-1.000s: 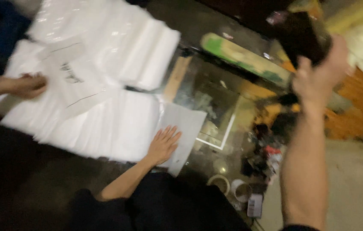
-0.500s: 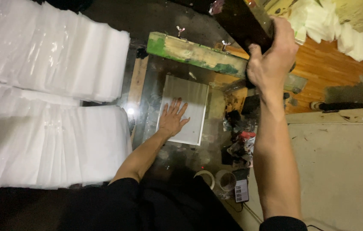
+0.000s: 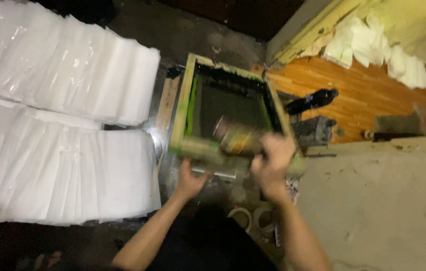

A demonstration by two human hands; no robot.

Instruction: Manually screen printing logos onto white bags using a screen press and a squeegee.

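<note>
Two stacks of white plastic sheets were recorded at far left: an upper stack and a lower stack, each fanned in overlapping layers on a dark surface. Just right of them, a wooden screen frame, stained green, was seen lying flat, with dark mesh enclosed within its four sides; nothing else could be made out inside it. The left hand was placed at the frame's near edge, fingers spread against its underside or rim; blur prevented an exact reading. The right hand was closed around a blurred squeegee-like tool held over the frame's near-right corner. Two tape rolls were noted below the hands. Further right, a dark bottle lay on orange wood flooring, with crumpled white sheets beyond
</note>
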